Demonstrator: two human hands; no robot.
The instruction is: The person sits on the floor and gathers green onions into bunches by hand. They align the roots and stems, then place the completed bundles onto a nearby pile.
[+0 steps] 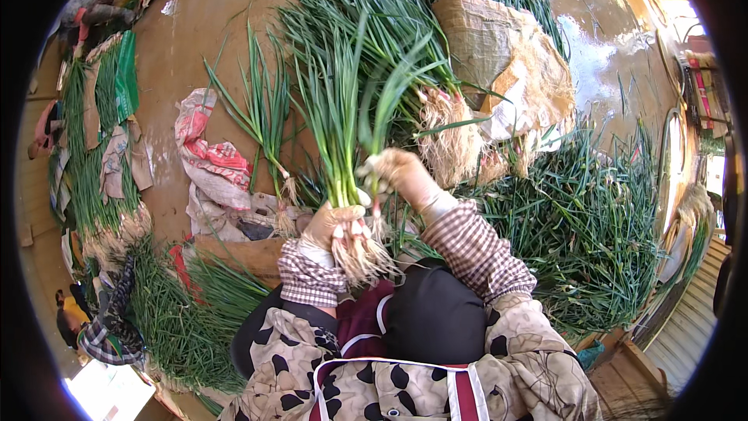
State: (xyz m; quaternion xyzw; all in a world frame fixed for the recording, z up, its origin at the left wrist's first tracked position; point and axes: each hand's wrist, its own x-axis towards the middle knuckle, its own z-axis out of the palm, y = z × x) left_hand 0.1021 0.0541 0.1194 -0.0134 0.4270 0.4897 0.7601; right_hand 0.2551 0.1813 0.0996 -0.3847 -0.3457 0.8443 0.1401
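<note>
My left hand [332,225], in a pale glove, grips a bunch of green garlic plants [336,169] just above the white bulbs. Their stringy roots [363,257] hang down over my lap, and the leaves point away from me. Right beside it my gloved right hand [394,172] holds a single green garlic plant [376,187] upright, its leaves blurred. Beyond both hands lies a large heap of whole green garlic [374,52], roots towards me. A few loose plants [263,123] lie to the left of the bunch.
A woven sack [502,58] covers part of the heap. Cut leaves [572,222] pile up at my right, and more [175,321] at my left. A crumpled red-and-white sack [213,152] lies on the floor. Another row of plants [99,158] and a person [102,327] are at far left.
</note>
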